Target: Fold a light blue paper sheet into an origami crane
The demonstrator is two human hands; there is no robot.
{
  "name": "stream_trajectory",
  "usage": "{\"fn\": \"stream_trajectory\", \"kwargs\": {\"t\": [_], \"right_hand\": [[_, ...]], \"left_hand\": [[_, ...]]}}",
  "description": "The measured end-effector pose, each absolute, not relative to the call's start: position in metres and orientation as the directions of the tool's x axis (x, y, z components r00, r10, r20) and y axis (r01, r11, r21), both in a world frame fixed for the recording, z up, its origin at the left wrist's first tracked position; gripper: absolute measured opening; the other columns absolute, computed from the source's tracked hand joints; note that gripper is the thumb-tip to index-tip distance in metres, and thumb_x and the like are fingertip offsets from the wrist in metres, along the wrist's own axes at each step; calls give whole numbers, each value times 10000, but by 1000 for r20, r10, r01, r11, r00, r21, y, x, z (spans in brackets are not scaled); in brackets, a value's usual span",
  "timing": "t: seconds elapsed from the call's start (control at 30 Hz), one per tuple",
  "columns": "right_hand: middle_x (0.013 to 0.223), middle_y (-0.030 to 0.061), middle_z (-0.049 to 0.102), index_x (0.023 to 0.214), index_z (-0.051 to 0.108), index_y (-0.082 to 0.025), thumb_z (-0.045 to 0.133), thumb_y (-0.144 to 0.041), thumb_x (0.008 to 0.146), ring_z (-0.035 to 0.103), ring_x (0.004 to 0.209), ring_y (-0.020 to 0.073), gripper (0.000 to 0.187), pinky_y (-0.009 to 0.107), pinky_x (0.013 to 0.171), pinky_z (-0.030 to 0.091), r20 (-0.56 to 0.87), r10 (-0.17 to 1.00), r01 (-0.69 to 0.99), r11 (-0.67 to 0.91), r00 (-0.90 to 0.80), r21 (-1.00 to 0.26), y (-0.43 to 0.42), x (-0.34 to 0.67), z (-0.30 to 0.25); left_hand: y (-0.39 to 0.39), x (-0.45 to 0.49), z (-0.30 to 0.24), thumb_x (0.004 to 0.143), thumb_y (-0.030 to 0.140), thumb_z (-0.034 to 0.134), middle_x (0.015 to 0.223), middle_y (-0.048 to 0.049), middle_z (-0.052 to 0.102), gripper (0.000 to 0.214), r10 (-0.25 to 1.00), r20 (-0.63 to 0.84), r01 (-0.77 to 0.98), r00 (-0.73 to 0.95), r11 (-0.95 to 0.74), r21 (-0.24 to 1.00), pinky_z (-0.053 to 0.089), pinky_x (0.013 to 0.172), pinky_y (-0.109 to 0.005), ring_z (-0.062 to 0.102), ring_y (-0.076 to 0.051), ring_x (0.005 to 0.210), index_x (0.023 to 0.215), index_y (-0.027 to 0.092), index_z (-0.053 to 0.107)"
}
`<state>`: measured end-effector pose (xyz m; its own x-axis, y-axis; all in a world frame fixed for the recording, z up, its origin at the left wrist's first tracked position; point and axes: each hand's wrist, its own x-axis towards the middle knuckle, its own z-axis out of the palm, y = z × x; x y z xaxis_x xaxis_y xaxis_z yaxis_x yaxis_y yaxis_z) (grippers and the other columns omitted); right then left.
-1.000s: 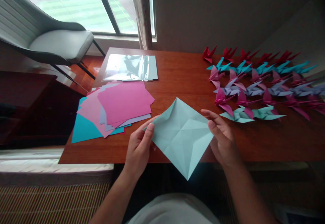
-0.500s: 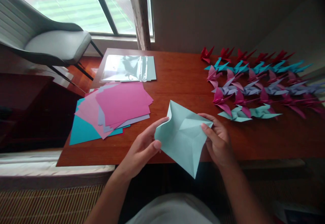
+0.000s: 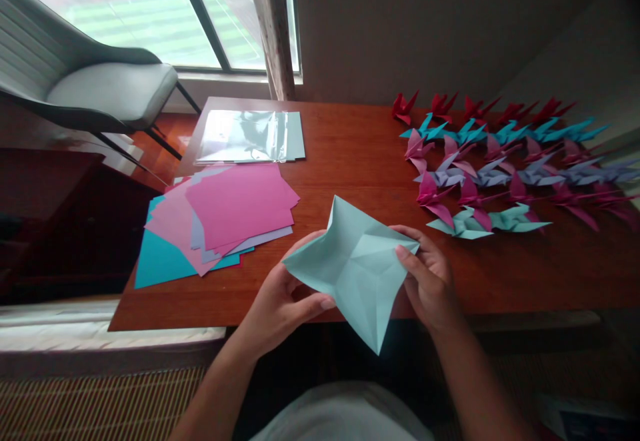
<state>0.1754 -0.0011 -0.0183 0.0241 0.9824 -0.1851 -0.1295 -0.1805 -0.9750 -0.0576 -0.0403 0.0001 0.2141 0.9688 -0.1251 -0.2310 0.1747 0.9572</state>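
A: Held item: how do we enter it?

B: Pale green sheet [image 3: 355, 264], one, creased, bowed. Location: raised above the near edge of the counter [image 3: 345, 167], between the fanned coloured sheets [image 3: 240, 201] towards the left end and the pale green folded birds [image 3: 465, 225] on the right.

A: Holding?

B: Right hand [image 3: 431, 279]: pinching the right corner, thumb on top, fingers beneath. Left hand [image 3: 277, 306]: thumb and fingers spread about the left corner, thumb tip at the lower-left edge; the paper hides some fingertips, so we cannot tell whether it grips.

A: Handling note?

B: Step, in our judgement: shaping the sheet along its creases. We do best to keep the right pinch light and steady, bring the left thumb and fingers in evenly, and let the existing creases lead the bend; forcing it could add stray wrinkles.

A: Orientation?

B: One corner towards the counter's far edge, slightly leftward; the opposite one towards the wearer, past the near edge in view; the others left and right. Long axis: none we can enter, the sheet appearing roughly square.
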Motion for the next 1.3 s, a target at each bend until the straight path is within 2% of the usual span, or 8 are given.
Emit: {"fn": "stream_trajectory", "kwargs": {"t": [0.1, 0.23, 0.37, 0.7, 0.93, 1.1, 1.17, 1.3], "right_hand": [[953, 41, 755, 1130, 668, -250, 719, -415, 847, 687, 751, 195, 331, 321, 679, 543, -194, 981, -163, -186, 30, -969, -3, 173, -16], [932, 18, 740, 1120, 693, -273, 744, -391, 844, 667, 767, 174, 304, 293, 699, 525, -206, 978, -201, -196, 30, -960, -7, 170, -10], [979, 6, 745, 1111, 712, -297, 773, -375, 828, 670, 831, 173, 300, 285, 748, 522, -214, 976, -252, -197, 41, -947, -8, 169, -9], [952, -3, 758, 1073, 728, -293, 800, -343, 803, 676, 813, 162, 284, 278, 750, 515, -226, 972, -323, -196, 58, -926, -6, 171, -11], [948, 10, 762, 1077, 725, -287, 804, -365, 793, 687, 800, 181, 304, 307, 735, 532, -218, 975, -342, -195, 32, -919, 3, 171, -16], [935, -1, 758, 1069, 728, -287, 801, -346, 797, 668, 775, 155, 288, 275, 724, 524, -200, 979, -352, -174, 39, -920, 10, 164, -14], [940, -6, 756, 1076, 726, -293, 795, -341, 806, 661, 772, 147, 283, 264, 718, 520, -197, 979, -354, -170, 42, -920, 11, 162, -15], [951, 1, 758, 1088, 721, -295, 797, -368, 800, 666, 773, 165, 306, 277, 700, 523, -179, 983, -297, -159, 42, -942, 12, 160, -20]], "left_hand": [[-40, -52, -5, 778, 284, 839, 1445, -84, 591, 703, 983, -100, -178, 154, 127, 976, 546, 991, -319, 633, -261, 1229, 1417, 308, 547], [-39, -49, -10, 706, 334, 891, 1245, -87, 701, 778, 993, -73, -65, 95, 80, 995, 572, 850, -283, 696, -232, 1008, 1406, 267, 558], [-38, -52, -9, 665, 346, 918, 1222, -71, 718, 781, 996, -20, 55, 85, 16, 998, 541, 876, -264, 686, -227, 1019, 1374, 274, 600], [-33, -59, -4, 621, 336, 943, 1165, -47, 749, 825, 991, 1, 46, 135, -7, 999, 545, 826, -235, 698, -204, 929, 1376, 283, 615], [-27, -66, -4, 644, 383, 926, 1315, -65, 693, 880, 977, 6, -76, 212, 10, 997, 527, 952, -259, 666, -250, 1131, 1440, 307, 558], [-19, -65, -4, 746, 221, 864, 1464, -80, 590, 761, 981, 41, -42, 191, -34, 999, 485, 1064, -292, 587, -262, 1297, 1439, 296, 559], [-17, -62, -7, 787, 207, 828, 1436, -76, 612, 697, 986, 37, -74, 161, -25, 997, 510, 1033, -279, 611, -244, 1265, 1428, 297, 569], [-13, -54, -12, 863, 236, 757, 1196, -68, 727, 623, 994, 8, -127, 111, 6, 992, 572, 902, -252, 698, -191, 1045, 1447, 276, 545]]}}
